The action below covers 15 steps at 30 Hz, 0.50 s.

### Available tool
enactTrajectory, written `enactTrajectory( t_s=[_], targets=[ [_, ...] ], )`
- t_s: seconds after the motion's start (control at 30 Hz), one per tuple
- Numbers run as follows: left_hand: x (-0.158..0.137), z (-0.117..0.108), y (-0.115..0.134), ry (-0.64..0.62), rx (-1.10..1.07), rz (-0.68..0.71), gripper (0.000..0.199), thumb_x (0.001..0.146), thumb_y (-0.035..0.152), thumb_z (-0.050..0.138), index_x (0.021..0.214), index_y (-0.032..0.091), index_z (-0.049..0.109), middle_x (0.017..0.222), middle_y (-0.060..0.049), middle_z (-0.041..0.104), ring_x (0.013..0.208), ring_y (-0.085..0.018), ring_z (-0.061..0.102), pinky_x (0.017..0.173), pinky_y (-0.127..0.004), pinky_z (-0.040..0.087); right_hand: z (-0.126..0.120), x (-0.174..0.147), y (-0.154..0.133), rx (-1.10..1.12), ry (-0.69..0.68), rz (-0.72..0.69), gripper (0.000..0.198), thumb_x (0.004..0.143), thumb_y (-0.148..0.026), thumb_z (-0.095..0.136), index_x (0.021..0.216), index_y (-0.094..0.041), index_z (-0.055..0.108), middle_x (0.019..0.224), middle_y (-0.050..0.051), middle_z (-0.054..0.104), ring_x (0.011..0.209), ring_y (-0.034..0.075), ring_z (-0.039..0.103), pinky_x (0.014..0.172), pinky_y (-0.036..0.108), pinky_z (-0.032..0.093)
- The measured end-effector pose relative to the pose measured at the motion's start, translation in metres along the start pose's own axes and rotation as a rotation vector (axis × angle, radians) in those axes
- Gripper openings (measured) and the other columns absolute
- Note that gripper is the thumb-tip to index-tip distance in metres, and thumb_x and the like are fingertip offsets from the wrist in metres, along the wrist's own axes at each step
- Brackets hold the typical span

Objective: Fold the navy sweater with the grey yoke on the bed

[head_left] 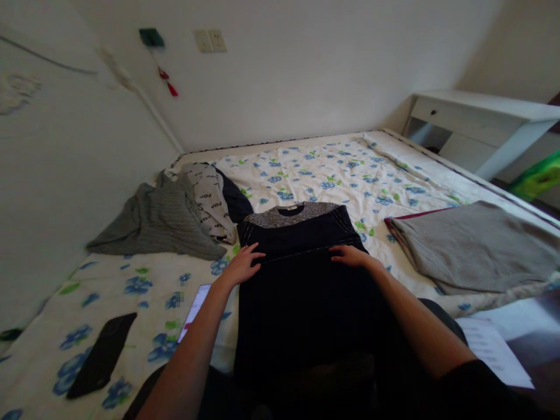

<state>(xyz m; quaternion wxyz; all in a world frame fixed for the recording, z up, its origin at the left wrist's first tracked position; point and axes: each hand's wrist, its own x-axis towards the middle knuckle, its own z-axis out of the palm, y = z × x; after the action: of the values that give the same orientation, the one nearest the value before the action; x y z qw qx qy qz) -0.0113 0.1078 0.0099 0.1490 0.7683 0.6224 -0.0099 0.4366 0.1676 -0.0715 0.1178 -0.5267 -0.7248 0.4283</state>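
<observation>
A dark navy top (301,280) with a grey speckled yoke lies flat on the flowered bedsheet (332,169), neck away from me, its sides folded in to a narrow strip. My left hand (243,263) presses flat on the left edge of the top, fingers spread. Along a pale stitched line on the right side rests my right hand (350,255), palm down. Neither hand grips the cloth.
A heap of grey and white printed clothes (175,216) lies at the left by the wall. A folded grey garment (476,245) sits at the right. A black phone (102,353) and a lit phone (195,309) lie near my left arm. A white desk (481,125) stands beyond the bed.
</observation>
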Motion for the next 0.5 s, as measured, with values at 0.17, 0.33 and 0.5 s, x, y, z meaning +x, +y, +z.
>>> enactTrajectory(
  t_s=[0.17,0.33,0.5],
  targets=[
    [0.006,0.017,-0.003,-0.093,-0.025,-0.019,0.047,0.099,0.028,0.057,0.137,0.024,0.084,0.145,-0.010,0.077,0.136,-0.025,0.073,0.126,-0.035,0.051,-0.005,0.017,0.008,0.277,0.181,0.094,0.055,0.087,-0.031,0.095,0.140,-0.027,0.082,0.132,0.008,0.083,0.112,0.028,0.081,0.108,0.043,0.065],
    [0.006,0.036,0.001,-0.259,0.054,-0.067,0.060,0.095,0.028,0.064,0.153,0.024,0.075,0.170,-0.013,0.062,0.151,-0.028,0.065,0.129,-0.035,0.047,-0.019,0.038,0.007,0.719,0.339,0.229,0.066,0.088,-0.024,0.092,0.151,-0.030,0.072,0.133,0.005,0.078,0.082,0.011,0.074,0.079,0.024,0.068],
    [0.007,0.047,0.000,-0.319,0.074,-0.126,0.066,0.095,0.031,0.067,0.161,0.025,0.068,0.182,-0.016,0.045,0.160,-0.034,0.057,0.132,-0.043,0.043,-0.013,0.055,0.001,0.925,0.271,0.347,0.056,0.096,-0.023,0.081,0.150,-0.031,0.068,0.129,0.006,0.077,0.087,0.012,0.076,0.074,0.019,0.066]
  ],
)
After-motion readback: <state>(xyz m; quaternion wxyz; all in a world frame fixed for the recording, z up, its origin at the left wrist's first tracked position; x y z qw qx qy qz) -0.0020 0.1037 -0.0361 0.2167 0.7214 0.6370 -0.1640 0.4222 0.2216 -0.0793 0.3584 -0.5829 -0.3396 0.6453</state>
